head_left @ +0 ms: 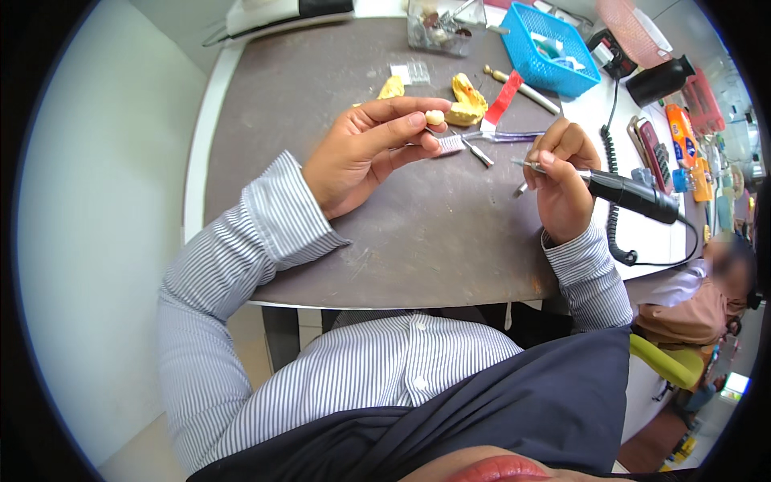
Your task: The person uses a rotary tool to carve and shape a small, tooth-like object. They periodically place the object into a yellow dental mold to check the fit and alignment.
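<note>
My left hand [361, 149] is raised over the brown desk mat, pinching a small ivory dental crown [434, 117] between thumb and fingertips. My right hand [566, 173] is closed pen-like around a black dental handpiece [634, 194], whose thin metal tip points left toward the crown. Tip and crown are apart. Behind my left fingers lie yellow plaster dental casts, one [467, 103] in full view and another [391, 87] partly covered by the hand. Beside them rests a toothbrush with a purple handle [514, 137]; a small metal bur [480, 154] lies near its bristles.
A blue basket [554, 76] and a clear box [446, 40] of small parts stand at the back. A red strip [503, 98] crosses a pen-like tool [536, 94]. The handpiece's coiled cord [612, 193] runs along the right. Another person [691, 309] sits at far right.
</note>
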{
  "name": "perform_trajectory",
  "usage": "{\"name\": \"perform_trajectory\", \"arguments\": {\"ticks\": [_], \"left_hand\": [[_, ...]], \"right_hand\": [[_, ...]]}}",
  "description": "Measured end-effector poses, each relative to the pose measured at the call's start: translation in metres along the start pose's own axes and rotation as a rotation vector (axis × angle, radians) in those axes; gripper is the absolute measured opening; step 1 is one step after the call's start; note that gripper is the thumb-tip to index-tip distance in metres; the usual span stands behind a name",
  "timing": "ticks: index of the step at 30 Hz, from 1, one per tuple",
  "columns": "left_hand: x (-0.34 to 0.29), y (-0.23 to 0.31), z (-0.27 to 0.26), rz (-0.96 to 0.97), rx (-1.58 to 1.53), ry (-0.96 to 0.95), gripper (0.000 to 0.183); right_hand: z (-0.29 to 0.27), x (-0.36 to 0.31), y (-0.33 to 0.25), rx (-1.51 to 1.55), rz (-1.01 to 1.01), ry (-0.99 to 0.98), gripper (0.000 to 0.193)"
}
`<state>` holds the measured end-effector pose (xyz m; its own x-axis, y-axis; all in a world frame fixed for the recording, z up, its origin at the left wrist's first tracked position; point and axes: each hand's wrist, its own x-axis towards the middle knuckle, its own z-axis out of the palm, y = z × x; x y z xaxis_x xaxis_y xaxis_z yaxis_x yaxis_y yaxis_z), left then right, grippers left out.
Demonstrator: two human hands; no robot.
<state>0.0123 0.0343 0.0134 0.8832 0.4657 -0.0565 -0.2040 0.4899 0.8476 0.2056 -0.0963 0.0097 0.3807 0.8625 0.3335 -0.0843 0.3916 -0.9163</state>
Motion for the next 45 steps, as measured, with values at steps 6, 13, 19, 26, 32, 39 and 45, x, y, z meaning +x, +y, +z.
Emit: {"name": "perform_trajectory", "arguments": {"ticks": [6, 13, 19, 26, 32, 39, 45], "left_hand": [[0.003, -0.01, -0.008, 0.051, -0.108, -0.038, 0.024], [-0.009, -0.001, -0.005, 0.074, -0.194, -0.076, 0.019], [-0.005, -0.009, -0.012, 0.076, -0.295, -0.199, 0.021], [-0.013, -0.002, -0.003, 0.025, -0.369, -0.266, 0.024], [-0.013, -0.008, -0.006, 0.013, -0.432, -0.301, 0.025], [-0.015, -0.008, -0.006, -0.02, -0.443, -0.267, 0.026], [-0.012, -0.012, -0.01, -0.016, -0.432, -0.276, 0.025]], "right_hand": [[-0.008, -0.006, 0.003, 0.05, 0.058, 0.046, 0.019], [0.002, -0.014, -0.003, -0.142, -0.083, 0.225, 0.035], [-0.008, -0.035, 0.004, -0.325, -0.218, 0.513, 0.056], [-0.009, -0.059, 0.006, -0.557, -0.066, 0.639, 0.073], [0.006, -0.061, -0.003, -0.634, 0.047, 0.537, 0.061], [-0.002, -0.055, 0.006, -0.856, 0.38, 0.3, 0.019], [0.018, -0.04, -0.008, -1.366, 0.476, 0.11, 0.038]]}}
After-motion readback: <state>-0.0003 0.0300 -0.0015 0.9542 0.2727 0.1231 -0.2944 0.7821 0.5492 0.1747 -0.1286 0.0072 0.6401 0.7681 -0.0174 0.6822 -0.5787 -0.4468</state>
